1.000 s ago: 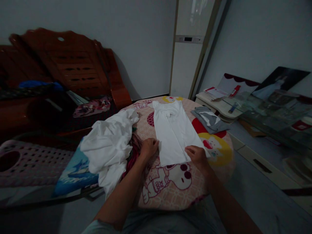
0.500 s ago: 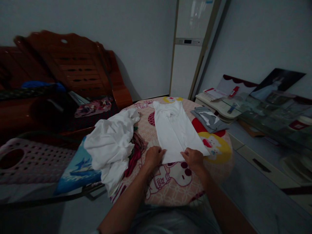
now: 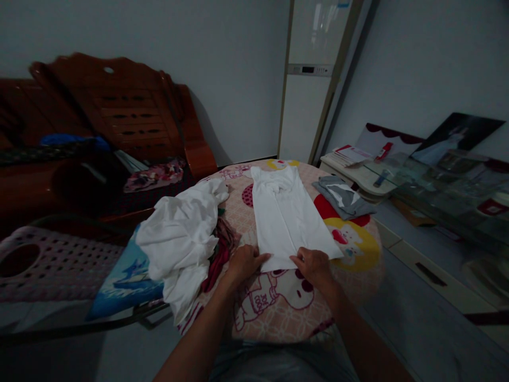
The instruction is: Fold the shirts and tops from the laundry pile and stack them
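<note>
A white shirt point(image 3: 284, 223) lies on the round table, its sides folded inward so it forms a long panel, collar at the far end. My left hand point(image 3: 247, 261) pinches the near left corner of its hem. Toward the middle of the same hem, my right hand point(image 3: 313, 263) grips the cloth between thumb and fingers. The shirt's right lower corner spreads out beyond my right hand. Left of the shirt is a crumpled heap of white clothing point(image 3: 181, 228), with dark red cloth point(image 3: 220, 261) showing beside it.
A patterned tablecloth point(image 3: 286, 313) covers the table. Folded grey clothing point(image 3: 342, 197) lies at its right edge. A wooden sofa point(image 3: 131, 116) stands behind left, a woven chair point(image 3: 75, 265) at left, and a glass-topped cabinet point(image 3: 429, 185) at right.
Both hands have shifted slightly toward me at the hem, with the right hand a little further left. The shirt's near edge sits slightly closer. The view has tilted a little.
</note>
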A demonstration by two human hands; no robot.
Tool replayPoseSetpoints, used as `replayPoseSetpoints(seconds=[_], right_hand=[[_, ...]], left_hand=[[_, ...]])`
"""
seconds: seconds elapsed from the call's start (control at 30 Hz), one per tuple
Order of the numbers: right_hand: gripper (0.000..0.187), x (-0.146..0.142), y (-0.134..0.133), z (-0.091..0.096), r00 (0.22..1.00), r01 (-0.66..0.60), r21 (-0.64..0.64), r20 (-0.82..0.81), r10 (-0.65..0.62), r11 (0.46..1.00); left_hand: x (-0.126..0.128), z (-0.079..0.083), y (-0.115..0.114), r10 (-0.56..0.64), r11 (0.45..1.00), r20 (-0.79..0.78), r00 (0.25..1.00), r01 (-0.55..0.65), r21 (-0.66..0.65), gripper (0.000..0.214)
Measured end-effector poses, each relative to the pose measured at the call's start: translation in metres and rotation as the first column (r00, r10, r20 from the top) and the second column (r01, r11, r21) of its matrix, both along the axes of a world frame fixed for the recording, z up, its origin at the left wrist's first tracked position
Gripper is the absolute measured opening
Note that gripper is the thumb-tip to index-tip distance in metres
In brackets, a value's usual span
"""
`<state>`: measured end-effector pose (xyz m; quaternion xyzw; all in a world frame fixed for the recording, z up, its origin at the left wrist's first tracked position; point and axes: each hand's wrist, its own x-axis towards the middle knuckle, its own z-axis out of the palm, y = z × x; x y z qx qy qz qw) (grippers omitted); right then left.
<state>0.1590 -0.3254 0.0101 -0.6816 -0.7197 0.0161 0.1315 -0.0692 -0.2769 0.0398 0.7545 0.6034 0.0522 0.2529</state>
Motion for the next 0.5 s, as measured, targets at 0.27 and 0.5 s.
replayPoseSetpoints(seconds=[0.27,0.5], right_hand=[[0.035,0.013,0.003,0.004,0.947,0.133,0.147,-0.309,-0.082,0.98],[0.029,0.077,0.012,0.013,0.872,0.452,0.312,-0.35,-0.341,0.836]], left_hand=[[-0.003,0.0,-0.001,-0.036,0.998,-0.091,0.995,0.04,0.046,0.032],[0.028,0.02,0.022,-0.138,0.968,0.292,0.946,0.067,0.241,0.016]])
